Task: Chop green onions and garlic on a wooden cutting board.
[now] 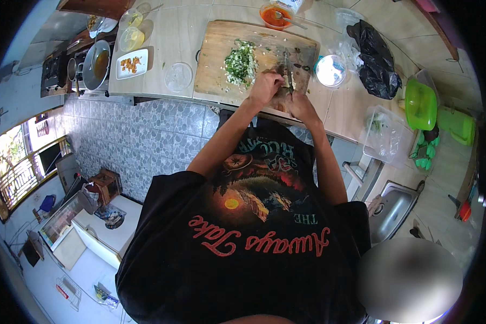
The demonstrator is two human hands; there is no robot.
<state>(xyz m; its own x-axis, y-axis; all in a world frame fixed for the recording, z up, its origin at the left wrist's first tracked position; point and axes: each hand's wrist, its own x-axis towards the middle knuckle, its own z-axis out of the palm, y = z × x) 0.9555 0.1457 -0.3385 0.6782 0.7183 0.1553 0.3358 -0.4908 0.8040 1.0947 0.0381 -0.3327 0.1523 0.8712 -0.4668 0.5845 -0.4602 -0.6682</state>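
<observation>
On a wooden cutting board (212, 40) lies a heap of chopped green and white vegetable pieces (241, 64). My right hand (301, 106) grips a kitchen knife (289, 75), whose blade points away from me over the board's right part. Just left of the blade, my left hand (268, 86) has its fingers bent over small pale pieces at the board; how firmly it holds them cannot be told. Small scraps are scattered over the wood, with darker bits near its right edge.
Beyond the board stands a bowl of red-orange sauce (274, 17) with a spoon. A white plate (132, 64) of browned pieces and a wok (96, 65) are at left. Right are a shiny round container (330, 71), a black plastic bag (374, 60) and a sink (393, 210).
</observation>
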